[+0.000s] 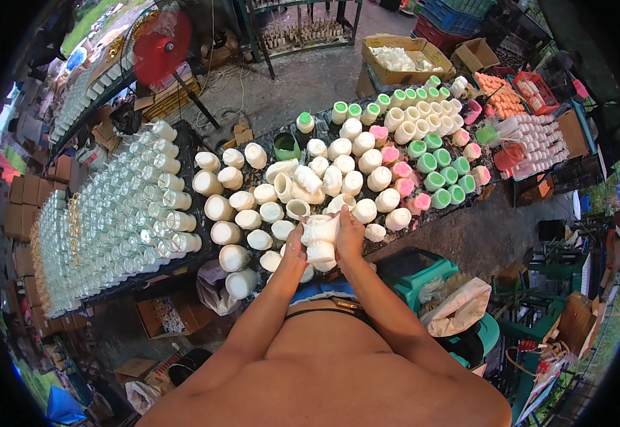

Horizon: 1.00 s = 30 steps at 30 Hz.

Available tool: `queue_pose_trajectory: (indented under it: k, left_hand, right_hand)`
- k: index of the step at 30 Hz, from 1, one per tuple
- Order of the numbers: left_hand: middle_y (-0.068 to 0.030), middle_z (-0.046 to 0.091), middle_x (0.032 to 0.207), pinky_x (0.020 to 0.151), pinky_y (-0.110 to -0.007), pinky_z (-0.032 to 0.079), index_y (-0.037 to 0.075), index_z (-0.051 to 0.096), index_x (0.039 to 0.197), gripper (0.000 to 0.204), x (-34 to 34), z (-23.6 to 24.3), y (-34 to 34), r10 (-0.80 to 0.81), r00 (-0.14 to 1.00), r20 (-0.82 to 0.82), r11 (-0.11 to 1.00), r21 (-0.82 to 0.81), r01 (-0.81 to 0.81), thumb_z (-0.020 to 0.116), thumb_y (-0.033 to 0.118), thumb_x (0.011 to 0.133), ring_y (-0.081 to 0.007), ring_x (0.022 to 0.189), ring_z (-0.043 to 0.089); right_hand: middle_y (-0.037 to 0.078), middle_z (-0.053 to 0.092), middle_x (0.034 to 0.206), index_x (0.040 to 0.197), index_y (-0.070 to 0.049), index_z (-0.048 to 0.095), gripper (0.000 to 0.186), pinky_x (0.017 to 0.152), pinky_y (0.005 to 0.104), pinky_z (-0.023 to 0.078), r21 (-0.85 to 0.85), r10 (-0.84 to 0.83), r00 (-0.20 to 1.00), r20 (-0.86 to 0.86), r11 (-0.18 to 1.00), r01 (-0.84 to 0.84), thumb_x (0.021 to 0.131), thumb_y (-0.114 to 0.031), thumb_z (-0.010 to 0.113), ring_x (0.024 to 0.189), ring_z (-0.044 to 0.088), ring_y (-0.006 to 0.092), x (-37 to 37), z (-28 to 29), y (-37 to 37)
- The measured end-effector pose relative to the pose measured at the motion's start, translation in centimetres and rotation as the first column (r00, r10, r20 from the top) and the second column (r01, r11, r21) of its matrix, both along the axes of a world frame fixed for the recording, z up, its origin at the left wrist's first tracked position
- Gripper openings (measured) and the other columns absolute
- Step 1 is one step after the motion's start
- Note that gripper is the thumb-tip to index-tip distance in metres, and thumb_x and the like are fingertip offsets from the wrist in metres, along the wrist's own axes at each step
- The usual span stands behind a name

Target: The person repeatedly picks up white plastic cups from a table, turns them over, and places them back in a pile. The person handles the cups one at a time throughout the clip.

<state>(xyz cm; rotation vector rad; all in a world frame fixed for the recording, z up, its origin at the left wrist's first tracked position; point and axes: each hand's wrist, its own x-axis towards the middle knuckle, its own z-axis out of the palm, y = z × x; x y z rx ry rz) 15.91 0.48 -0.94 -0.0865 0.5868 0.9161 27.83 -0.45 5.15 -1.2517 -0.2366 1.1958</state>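
My left hand (296, 245) and right hand (350, 231) were curled around a white, uneven piece (321, 231), gripping it from either side in front of me, at the near edge of the bench (276, 133). White cups (365, 211) crowded close by — so a careless swing might, I judged, have knocked one over. Had either hand eased off, I thought, the piece could have slipped and dropped among them — or onto the floor (481, 228). How firmly I pressed, I could not tell.
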Motion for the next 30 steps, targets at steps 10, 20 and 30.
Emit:
queue_pose_trajectory:
  k: [10, 20, 30]
  left_hand:
    - [-0.0094, 0.069, 0.091, 0.081, -0.047, 0.060, 0.012, 0.056, 0.089, 0.035, -0.9, 0.8, 1.9, 0.005, 0.995, -0.099, 0.974, -0.226, -0.027, 0.043, 0.037, 0.109, -0.0290, 0.083, 0.069]
    - [-0.0045, 0.065, 0.088, 0.075, -0.044, 0.059, 0.010, 0.060, 0.092, 0.034, -1.8, 0.5, 4.4, -0.180, 0.945, -0.273, 0.973, -0.189, 0.130, 0.046, 0.035, 0.110, -0.0221, 0.079, 0.066]
    - [-0.0103, 0.061, 0.129, 0.101, -0.043, 0.051, 0.009, 0.052, 0.135, 0.037, -2.6, 6.3, 4.3, -0.087, 0.943, -0.320, 0.932, 0.308, 0.190, 0.046, 0.034, 0.109, -0.0252, 0.118, 0.062]
  right_hand:
    - [0.007, 0.065, 0.077, 0.077, -0.007, 0.059, 0.042, 0.062, 0.0302, 0.052, 0.064, 0.172, 0.983, -0.069, 0.984, -0.168, 0.105, -0.038, 0.058, 0.066, 0.060, 0.0142, 0.0, -0.7, 1.3]
    - [0.008, 0.062, 0.084, 0.090, -0.002, 0.061, 0.035, 0.064, 0.0373, 0.056, -0.133, 0.046, 0.984, -0.170, 0.989, -0.069, 0.108, -0.030, 0.050, 0.073, 0.065, 0.0200, -0.4, -4.1, 1.9]
    - [0.019, 0.065, 0.119, 0.130, -0.002, 0.048, 0.041, 0.084, 0.0545, 0.061, -0.158, 0.079, 0.802, -0.593, 0.965, -0.212, 0.111, -0.037, 0.039, 0.100, 0.070, 0.0358, 1.2, -8.4, 7.7]
